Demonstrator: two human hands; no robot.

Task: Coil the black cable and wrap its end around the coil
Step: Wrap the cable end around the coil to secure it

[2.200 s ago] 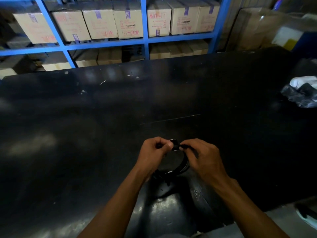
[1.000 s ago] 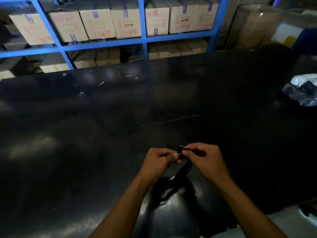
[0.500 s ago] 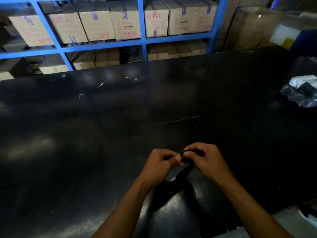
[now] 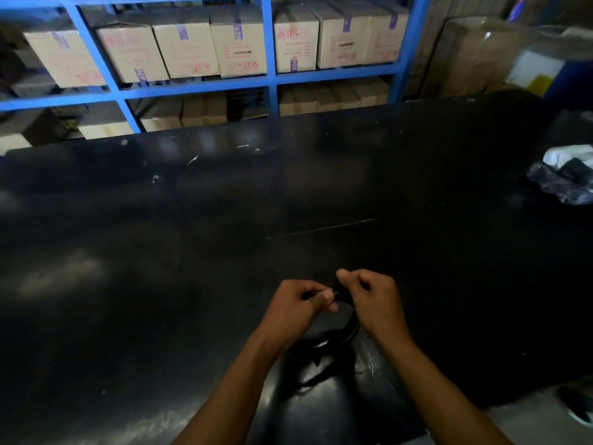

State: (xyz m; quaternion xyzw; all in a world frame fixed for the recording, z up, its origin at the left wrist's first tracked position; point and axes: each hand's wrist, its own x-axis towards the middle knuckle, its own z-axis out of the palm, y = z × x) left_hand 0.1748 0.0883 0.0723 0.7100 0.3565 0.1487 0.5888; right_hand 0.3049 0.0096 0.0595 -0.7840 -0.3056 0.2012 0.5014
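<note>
The black cable [image 4: 348, 334] is a small coil held upright just above the near part of the black table [image 4: 192, 252]. My left hand [image 4: 298, 308] pinches the top of the coil between thumb and fingers. My right hand [image 4: 372, 300] pinches the cable right beside it, thumb raised, with a short black piece between the two hands. The lower loop of the coil hangs below my hands, dark against the table and hard to make out.
A crumpled white and dark bag [image 4: 564, 178] lies at the table's right edge. Blue shelving [image 4: 269, 78] with several cardboard boxes [image 4: 237, 46] stands behind the table. The table's near edge runs below my forearms at the lower right.
The coil flattened into a narrow loop between my hands, then opened again. My right thumb has lifted and my hands sit slightly higher; both keep their grip.
</note>
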